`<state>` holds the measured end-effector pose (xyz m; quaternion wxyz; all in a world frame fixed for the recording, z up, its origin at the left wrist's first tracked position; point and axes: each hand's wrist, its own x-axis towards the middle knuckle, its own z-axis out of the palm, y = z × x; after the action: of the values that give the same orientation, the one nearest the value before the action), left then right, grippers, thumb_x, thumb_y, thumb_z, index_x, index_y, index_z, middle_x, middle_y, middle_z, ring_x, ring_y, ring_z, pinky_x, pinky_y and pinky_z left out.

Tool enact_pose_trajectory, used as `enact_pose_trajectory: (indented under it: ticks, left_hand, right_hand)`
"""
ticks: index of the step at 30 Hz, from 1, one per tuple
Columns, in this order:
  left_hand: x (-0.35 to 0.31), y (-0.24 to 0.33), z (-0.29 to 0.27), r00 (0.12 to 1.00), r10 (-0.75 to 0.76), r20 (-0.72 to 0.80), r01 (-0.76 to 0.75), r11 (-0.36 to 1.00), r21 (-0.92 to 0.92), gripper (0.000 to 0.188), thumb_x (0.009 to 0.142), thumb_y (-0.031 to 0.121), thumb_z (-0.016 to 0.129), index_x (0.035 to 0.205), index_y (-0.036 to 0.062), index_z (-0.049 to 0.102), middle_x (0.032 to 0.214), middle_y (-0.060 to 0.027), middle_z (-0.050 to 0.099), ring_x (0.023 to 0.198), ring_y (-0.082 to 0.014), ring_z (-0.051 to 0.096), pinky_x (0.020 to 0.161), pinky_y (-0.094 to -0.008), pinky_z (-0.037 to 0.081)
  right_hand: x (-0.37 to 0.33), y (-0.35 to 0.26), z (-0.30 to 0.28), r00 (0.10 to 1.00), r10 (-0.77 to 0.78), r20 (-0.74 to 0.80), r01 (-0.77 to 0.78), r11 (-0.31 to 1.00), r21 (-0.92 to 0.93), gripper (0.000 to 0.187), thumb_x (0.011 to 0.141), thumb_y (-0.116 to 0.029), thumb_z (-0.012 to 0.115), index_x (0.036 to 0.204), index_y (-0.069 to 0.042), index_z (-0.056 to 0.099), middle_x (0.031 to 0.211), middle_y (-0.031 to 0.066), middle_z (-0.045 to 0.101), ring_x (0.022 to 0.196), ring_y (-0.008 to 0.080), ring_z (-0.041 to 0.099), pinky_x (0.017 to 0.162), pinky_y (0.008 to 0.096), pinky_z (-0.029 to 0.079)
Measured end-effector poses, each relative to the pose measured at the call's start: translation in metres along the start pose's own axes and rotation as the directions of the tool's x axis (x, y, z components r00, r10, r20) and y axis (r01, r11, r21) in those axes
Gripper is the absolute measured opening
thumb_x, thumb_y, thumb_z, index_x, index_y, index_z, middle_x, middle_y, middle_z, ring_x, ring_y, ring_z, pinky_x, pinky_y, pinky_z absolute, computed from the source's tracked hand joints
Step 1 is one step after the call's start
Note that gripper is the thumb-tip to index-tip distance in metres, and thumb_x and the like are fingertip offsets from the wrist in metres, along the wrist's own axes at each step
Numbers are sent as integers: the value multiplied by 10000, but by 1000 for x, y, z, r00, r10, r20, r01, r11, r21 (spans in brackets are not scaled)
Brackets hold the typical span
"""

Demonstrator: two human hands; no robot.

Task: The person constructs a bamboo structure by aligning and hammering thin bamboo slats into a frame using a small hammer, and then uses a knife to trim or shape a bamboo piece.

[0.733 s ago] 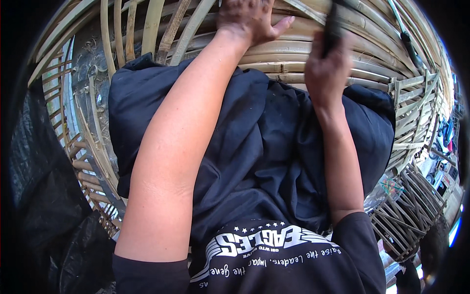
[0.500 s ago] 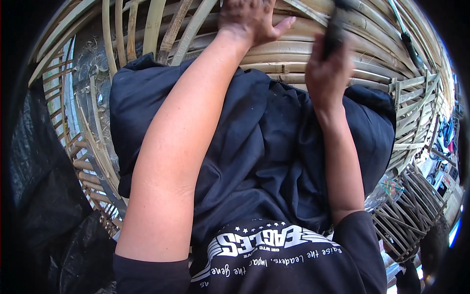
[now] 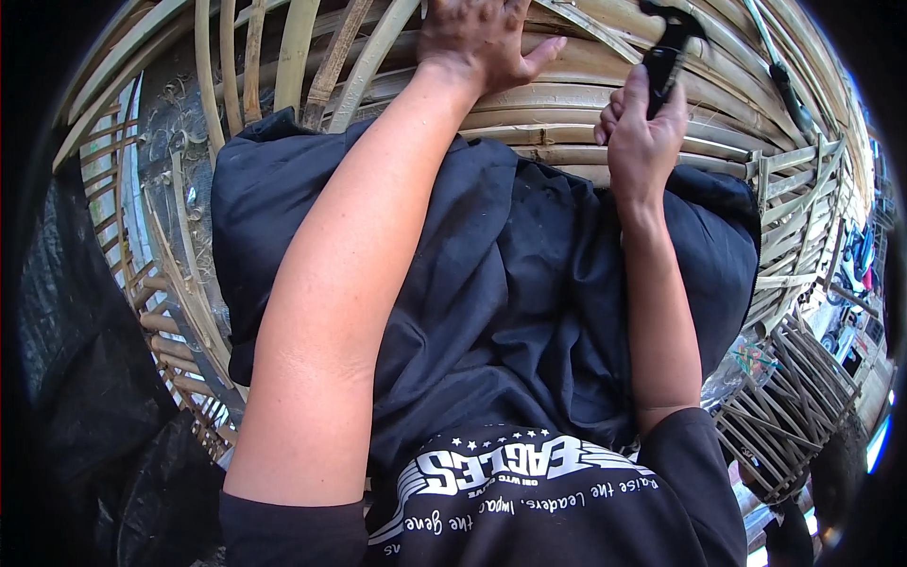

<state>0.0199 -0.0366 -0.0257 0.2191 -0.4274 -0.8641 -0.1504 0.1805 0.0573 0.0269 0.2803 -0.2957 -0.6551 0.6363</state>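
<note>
My right hand (image 3: 644,142) grips the black handle of a claw hammer (image 3: 669,55), its head held up above the bamboo at the upper right. My left hand (image 3: 480,45) lies flat on the bamboo strips (image 3: 539,99), thumb stretched out to the right. The upper edge of the picture cuts off the tips of its other fingers. Beneath both hands, long split strips run side by side across the far part of the view. Thinner bamboo slats (image 3: 296,57) stick out toward me, left of my left hand.
A tool with a black handle (image 3: 794,99) and thin shaft lies on the bamboo at the far right. Crossed bamboo lattice (image 3: 798,208) stands at my right, with a slatted bamboo piece (image 3: 789,406) behind it. Dark sheeting (image 3: 85,331) hangs on the left.
My right hand has turned slightly and shifted a little right, and the hammer, blurred before, now shows clearly with its head raised. My left hand stays nearly in place.
</note>
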Motion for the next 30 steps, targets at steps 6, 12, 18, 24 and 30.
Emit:
enact_pose_trajectory:
  ticks: [6,12,18,24,30]
  left_hand:
    - [1,1,-1,1000,1,-10,-1,1000,15,990,874,715,490,1583,50,304,1667,-120,280,1537,-230,262,1235,-650,3]
    - [1,1,0,999,3,-37,-4,1000,-21,993,872,719,492,1580,47,309,1663,-123,289,1535,-231,268,1233,-655,25]
    - [0,1,-1,999,3,-52,-4,1000,-28,990,860,699,516,1576,46,317,1661,-126,289,1528,-238,282,1231,-656,39]
    - [0,2,-1,998,3,-57,-5,999,-41,986,849,678,535,1574,47,315,1661,-128,287,1526,-240,288,1233,-657,31]
    - [0,0,0,999,-5,-31,5,1000,-14,992,851,688,521,1583,56,299,1668,-119,267,1530,-228,275,1235,-655,9]
  right_hand:
    - [-4,0,6,956,290,43,-292,938,184,213,1096,-280,525,1107,-74,472,730,-24,442,544,55,390,455,236,342]
    - [-5,1,4,899,347,267,-402,896,189,196,1091,-254,530,1013,-101,437,708,-15,441,516,69,408,432,257,365]
    - [-9,-7,3,879,367,303,-417,902,115,241,1096,-294,529,1177,-68,519,751,-39,406,594,51,377,494,225,321]
    - [-1,-2,3,914,335,227,-389,882,265,193,1088,-259,540,1030,-93,461,703,-32,425,542,61,402,459,249,367]
    - [-7,-10,8,969,153,192,-168,984,65,186,1071,-233,577,1011,-79,490,691,-21,502,520,56,459,452,226,385]
